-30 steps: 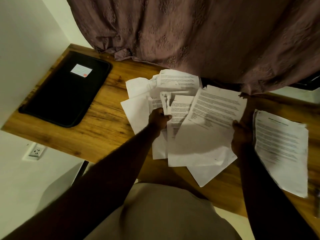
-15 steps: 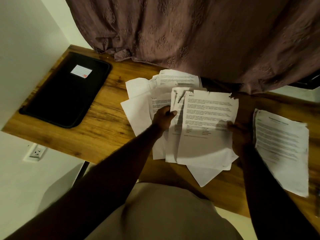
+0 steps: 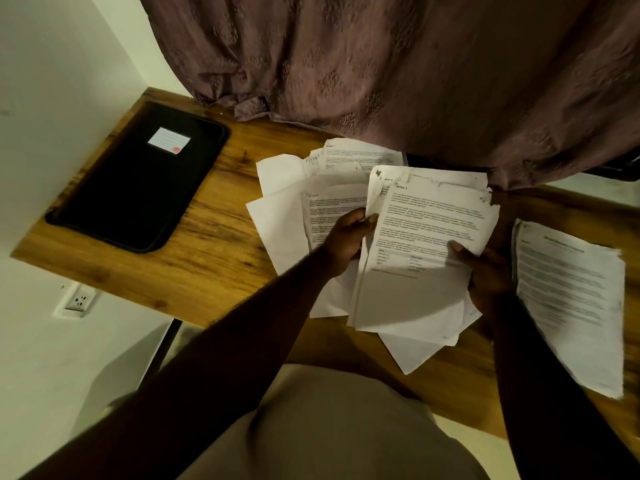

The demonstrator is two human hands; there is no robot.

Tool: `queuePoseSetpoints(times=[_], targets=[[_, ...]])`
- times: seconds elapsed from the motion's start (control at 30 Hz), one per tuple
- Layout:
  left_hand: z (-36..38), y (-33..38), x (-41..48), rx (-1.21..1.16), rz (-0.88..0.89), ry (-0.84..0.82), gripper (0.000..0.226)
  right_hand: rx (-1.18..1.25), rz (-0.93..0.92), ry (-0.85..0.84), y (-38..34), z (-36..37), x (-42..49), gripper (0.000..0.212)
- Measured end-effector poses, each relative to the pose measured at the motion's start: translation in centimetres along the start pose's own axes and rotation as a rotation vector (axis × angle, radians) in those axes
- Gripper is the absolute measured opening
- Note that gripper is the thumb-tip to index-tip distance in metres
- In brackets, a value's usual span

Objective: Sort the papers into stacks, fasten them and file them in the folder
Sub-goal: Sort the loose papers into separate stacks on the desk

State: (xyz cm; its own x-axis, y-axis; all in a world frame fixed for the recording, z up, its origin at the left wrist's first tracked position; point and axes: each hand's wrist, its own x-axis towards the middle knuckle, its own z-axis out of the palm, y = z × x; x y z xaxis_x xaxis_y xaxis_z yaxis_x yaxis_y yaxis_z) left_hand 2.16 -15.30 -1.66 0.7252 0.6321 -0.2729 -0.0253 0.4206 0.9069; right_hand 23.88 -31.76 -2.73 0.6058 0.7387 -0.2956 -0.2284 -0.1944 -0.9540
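Observation:
A loose heap of printed and blank papers lies spread on the wooden table. Above it I hold a small bundle of printed sheets with torn top corners. My left hand grips the bundle's left edge, thumb on top. My right hand pinches its right side, thumb on the printed face. A separate stack of printed pages rests on the table at the right. The black folder, shut and with a white label, lies flat at the far left.
A brown patterned curtain hangs down over the table's far edge, touching the topmost papers. White walls close in on the left, with a power socket below the table. My lap shows under the near edge.
The sheet in my right hand swung from the right onto the sheets in my left hand. Both hands now hold them together as one bundle, lifted a little nearer.

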Motion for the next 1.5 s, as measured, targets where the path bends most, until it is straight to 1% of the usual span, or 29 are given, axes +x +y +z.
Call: queuePoseSetpoints(times=[0.03, 0.07, 0.1, 0.17, 0.2, 0.23, 0.27, 0.3, 0.33, 0.37, 0.43, 0.5, 0.57, 0.6, 0.7, 0.77, 0.8, 0.97, 1.13, 1.27, 1.3, 1.4, 1.43, 1.5], targets=[[0.1, 0.0, 0.0, 0.029, 0.002, 0.046, 0.033, -0.033, 0.016, 0.019, 0.1, 0.0, 0.0, 0.035], [0.2, 0.1, 0.0, 0.090, -0.006, 0.145, 0.029, -0.077, 0.035, 0.051, 0.1, 0.0, 0.1, 0.035], [0.0, 0.1, 0.1, 0.200, -0.030, 0.292, 0.025, -0.122, 0.057, 0.089, 0.2, 0.1, 0.1, 0.036], [-1.0, 0.0, 0.1, 0.547, -0.030, 0.655, 0.025, -0.230, 0.084, 0.168, 0.2, 0.3, -0.1, 0.042], [-2.0, -0.3, 0.1, 0.692, -0.041, 0.804, 0.031, -0.283, 0.072, 0.197, 0.2, 0.4, -0.1, 0.046], [-3.0, -0.4, 0.0, 0.752, -0.095, 0.911, 0.041, -0.324, 0.059, 0.219, 0.2, 0.4, -0.2, 0.050], [-4.0, -0.5, -0.1, 0.744, -0.176, 0.965, 0.053, -0.353, 0.047, 0.237, 0.2, 0.3, -0.3, 0.055], [-4.8, -0.4, -0.2, 0.708, -0.246, 0.969, 0.061, -0.381, 0.038, 0.259, 0.2, 0.4, -0.5, 0.058], [-5.5, -0.6, -0.2, 0.663, -0.270, 0.941, 0.066, -0.396, 0.026, 0.279, 0.4, 0.4, -0.5, 0.060], [-5.8, -0.7, -0.2, 0.633, -0.258, 0.898, 0.065, -0.389, 0.025, 0.286, 0.5, 0.4, -0.6, 0.059], [-6.1, -1.2, -0.1, 0.622, -0.208, 0.835, 0.058, -0.360, 0.041, 0.287, 0.8, 0.5, -0.7, 0.056], [-6.2, -1.3, 0.1, 0.599, -0.174, 0.822, 0.044, -0.354, 0.043, 0.283, 0.9, 0.4, -0.8, 0.053], [-6.2, -1.2, 0.4, 0.530, -0.130, 0.800, 0.028, -0.323, 0.002, 0.268, 0.9, 0.2, -1.0, 0.050], [-6.3, -1.1, 0.4, 0.465, -0.101, 0.779, 0.024, -0.297, -0.026, 0.261, 0.6, 0.2, -1.2, 0.050], [-6.7, -0.5, 0.1, 0.162, -0.028, 0.658, 0.023, -0.219, -0.107, 0.215, 0.2, -0.4, -1.7, 0.048], [-7.0, -0.3, -0.2, 0.080, 0.018, 0.581, 0.024, -0.209, -0.152, 0.191, 0.5, -1.1, -1.5, 0.057], [-7.0, -0.1, -0.4, 0.064, 0.035, 0.553, 0.025, -0.197, -0.157, 0.182, 0.6, -1.3, -1.4, 0.058], [-6.7, 0.4, -0.9, 0.022, 0.079, 0.484, 0.027, -0.117, -0.180, 0.118, 0.8, -1.4, -1.1, 0.052], [-6.3, 0.8, -1.0, -0.029, 0.064, 0.454, 0.019, -0.084, -0.192, 0.046, 0.3, -0.9, -1.4, 0.052], [-6.0, 1.0, -1.2, -0.049, 0.054, 0.415, 0.021, -0.058, -0.176, 0.048, -0.7, 0.1, -2.4, 0.057], [-5.8, 1.0, -1.2, -0.055, 0.038, 0.397, 0.024, -0.059, -0.168, 0.052, -0.8, 0.3, -2.5, 0.054], [-5.3, 0.3, -1.0, -0.067, -0.044, 0.315, 0.030, -0.073, -0.104, 0.066, -0.5, 1.0, -2.2, 0.034], [-5.0, -0.1, -1.0, -0.070, -0.074, 0.300, 0.031, -0.084, -0.078, 0.079, -0.4, 1.2, -2.0, 0.031], [-4.2, -1.2, -1.0, -0.087, -0.094, 0.289, 0.040, -0.113, -0.047, 0.100, -0.1, 2.0, -1.9, 0.035]])
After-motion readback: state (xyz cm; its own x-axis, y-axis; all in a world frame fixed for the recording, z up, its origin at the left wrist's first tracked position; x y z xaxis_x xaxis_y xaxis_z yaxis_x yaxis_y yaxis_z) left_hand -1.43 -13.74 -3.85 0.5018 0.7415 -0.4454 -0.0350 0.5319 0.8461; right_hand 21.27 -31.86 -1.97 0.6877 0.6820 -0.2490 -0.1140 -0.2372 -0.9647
